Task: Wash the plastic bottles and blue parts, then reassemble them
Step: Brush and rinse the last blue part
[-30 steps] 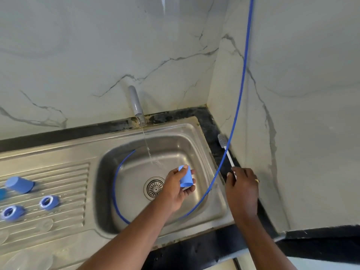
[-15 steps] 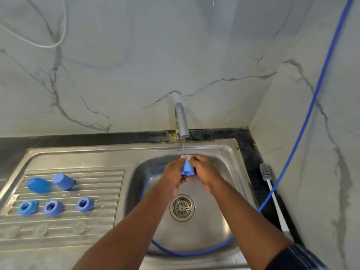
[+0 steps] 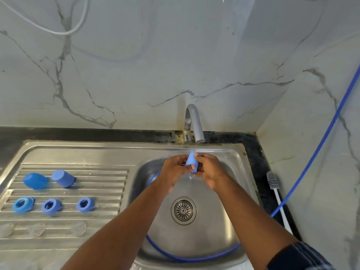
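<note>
A blue cap (image 3: 191,161) sits under the thin stream from the grey tap (image 3: 195,123), above the sink basin (image 3: 220,227). My left hand (image 3: 175,171) and my right hand (image 3: 209,170) both hold it between their fingers. On the draining board (image 3: 109,172) lie two more blue caps (image 3: 35,180) (image 3: 63,178) on their sides. Below them sit three blue rings (image 3: 22,205) (image 3: 51,207) (image 3: 85,204). Three clear round pieces (image 3: 38,229) lie near the board's front edge.
A blue hose (image 3: 319,147) hangs down the right wall and loops inside the basin. A white-handled bottle brush (image 3: 277,199) lies on the dark counter to the right of the sink. The drain (image 3: 183,210) is at the basin's middle. A white cable hangs at upper left.
My right hand left the brush on the counter and joined my left hand on the blue cap. Both hands lifted the cap under the tap stream. The view swung left.
</note>
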